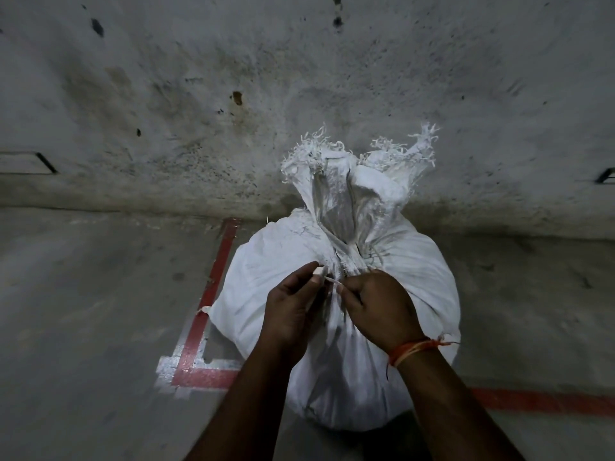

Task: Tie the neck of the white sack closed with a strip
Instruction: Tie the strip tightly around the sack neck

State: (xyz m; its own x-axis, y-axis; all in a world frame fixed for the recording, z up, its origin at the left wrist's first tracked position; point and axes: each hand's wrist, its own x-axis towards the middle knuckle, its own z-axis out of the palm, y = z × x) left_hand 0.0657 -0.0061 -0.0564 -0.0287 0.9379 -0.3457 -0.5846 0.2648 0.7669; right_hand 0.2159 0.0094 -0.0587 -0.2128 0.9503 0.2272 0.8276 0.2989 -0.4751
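The white sack (336,314) stood full and rounded on the concrete floor (83,311), close against a stained grey wall (199,94). Its neck (339,257) was gathered tight, and the frayed mouth (359,158) flared open above it toward the wall. A thin white strip (327,279) ran across the near side of the neck, stretched between the two hands. The left hand (293,304) pinched one end between thumb and fingertips; the right hand (379,304) had its fingers curled on the other end, though the light was dim and the strip's path round the neck seemed partly hidden by the knuckles. An orange thread band (411,349) circled the right wrist. Both forearms crossed in front of the sack's lower half. A red floor line (216,261) edged in white paint ran under the sack's left side and turned a corner there.
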